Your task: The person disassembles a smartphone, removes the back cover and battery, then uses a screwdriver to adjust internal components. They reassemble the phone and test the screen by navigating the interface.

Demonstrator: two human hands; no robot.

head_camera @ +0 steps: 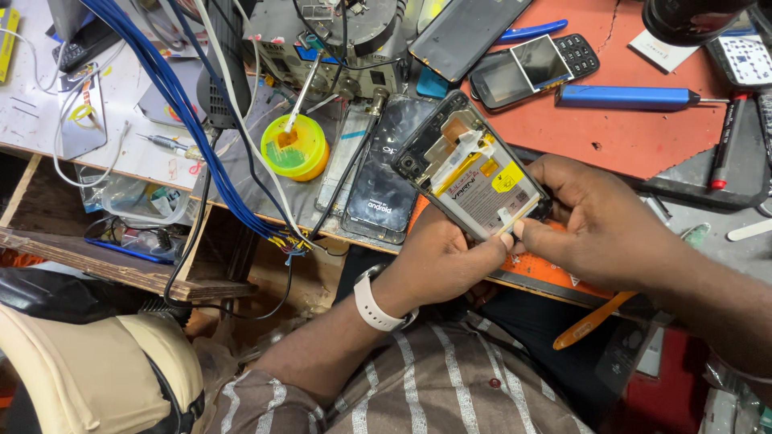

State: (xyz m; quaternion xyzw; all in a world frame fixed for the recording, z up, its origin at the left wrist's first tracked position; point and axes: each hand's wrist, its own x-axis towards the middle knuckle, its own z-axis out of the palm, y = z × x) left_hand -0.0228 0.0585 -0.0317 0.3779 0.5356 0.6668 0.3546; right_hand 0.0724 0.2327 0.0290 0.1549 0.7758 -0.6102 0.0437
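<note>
the opened phone [470, 165] lies tilted just right of the yellow tub [297, 147], our left hand [438, 261] gripping its lower edge while our right hand [595, 221] pinches its white tab [505, 215].

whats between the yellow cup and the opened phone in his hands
In the head view, two phone back covers lie on the bench between the yellow cup and the opened phone.

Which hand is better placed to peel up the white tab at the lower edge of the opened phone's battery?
Probably the right hand: its fingertips already pinch at the white tab on the battery. The left hand sits under the opened phone, supporting it.
</note>
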